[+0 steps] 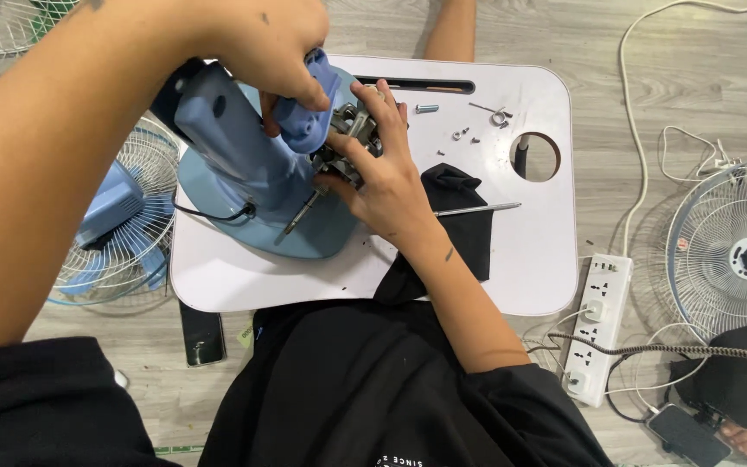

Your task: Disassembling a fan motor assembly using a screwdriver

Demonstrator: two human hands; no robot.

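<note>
— What is being worked on?

— A blue fan body [244, 164] is being propped on the white tabletop [529, 259]. Its motor [347, 143] is being exposed, already partly stripped.

— And the hands?

— The rear housing [309, 108] is being gripped by the closed left hand [270, 47]; the motor is being pinched by the right hand [386, 177]. Screws [464, 132] are lying loose nearby, so reassembly is being left undone.

blue fan base [244, 164], white tray [529, 251], black cloth [464, 216]

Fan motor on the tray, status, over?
Left hand grips blue housing. Right hand holds fan motor. Loose screws, screwdriver lie nearby.
</note>
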